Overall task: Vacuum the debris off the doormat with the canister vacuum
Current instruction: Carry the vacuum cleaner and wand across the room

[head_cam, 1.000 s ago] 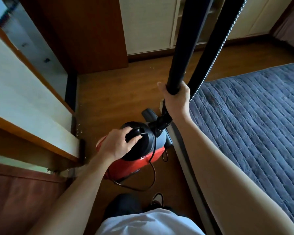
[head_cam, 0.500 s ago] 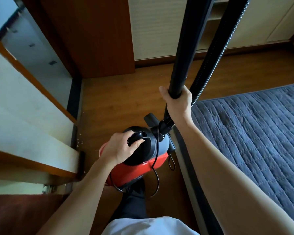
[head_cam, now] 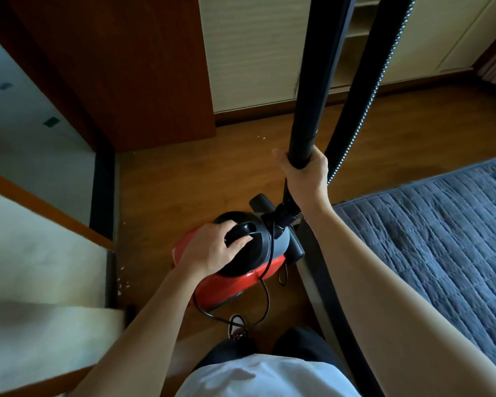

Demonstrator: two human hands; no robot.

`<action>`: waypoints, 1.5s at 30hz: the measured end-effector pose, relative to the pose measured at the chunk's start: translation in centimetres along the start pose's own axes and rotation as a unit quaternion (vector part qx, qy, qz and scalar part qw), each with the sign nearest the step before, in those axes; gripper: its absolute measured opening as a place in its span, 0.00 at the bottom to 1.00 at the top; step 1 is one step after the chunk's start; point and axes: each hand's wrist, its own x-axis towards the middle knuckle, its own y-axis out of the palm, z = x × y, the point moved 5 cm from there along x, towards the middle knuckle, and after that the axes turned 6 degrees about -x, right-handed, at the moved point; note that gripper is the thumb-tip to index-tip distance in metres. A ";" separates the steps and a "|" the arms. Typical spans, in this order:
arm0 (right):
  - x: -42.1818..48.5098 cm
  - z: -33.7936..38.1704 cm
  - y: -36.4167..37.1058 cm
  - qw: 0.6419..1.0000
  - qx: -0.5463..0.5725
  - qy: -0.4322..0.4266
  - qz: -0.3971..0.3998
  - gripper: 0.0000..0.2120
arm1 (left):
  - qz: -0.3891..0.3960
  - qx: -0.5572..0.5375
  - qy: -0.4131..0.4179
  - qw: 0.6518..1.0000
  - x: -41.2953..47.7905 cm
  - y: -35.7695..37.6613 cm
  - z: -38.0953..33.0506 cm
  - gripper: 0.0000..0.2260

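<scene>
Left hand (head_cam: 212, 249) curled round carry handle (head_cam: 245, 229) of red-black canister vacuum (head_cam: 229, 285), centre near; resting on wood floor (head_cam: 184, 181) or lifted, cannot tell. Right hand (head_cam: 305, 174) wrapped round black wand (head_cam: 318, 81), ribbed hose (head_cam: 367, 81) just right of it. Quilted blue-grey mat (head_cam: 427, 239) at right, likely doormat. Risks: power cord (head_cam: 265, 299) looped by feet, could snag or trip; white crumbs (head_cam: 123, 282) at left wall likely missed. No legible writing.

Canister vacuum (head_cam: 235, 270) on floor (head_cam: 184, 179), left of quilted mat (head_cam: 441, 239).
</scene>
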 end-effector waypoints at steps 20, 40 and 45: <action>25.1 -4.2 8.2 1.000 0.008 0.007 -0.006 0.18 | 0.067 -0.014 -0.059 0.996 25.8 -2.9 8.3 0.22; 53.8 -8.4 8.3 0.996 0.042 0.033 -0.071 0.25 | 0.110 -0.035 -0.024 0.993 56.2 -4.3 9.2 0.13; 60.5 -9.4 9.2 0.995 0.036 0.027 -0.093 0.23 | 0.129 -0.051 -0.013 0.990 64.0 -4.1 10.6 0.06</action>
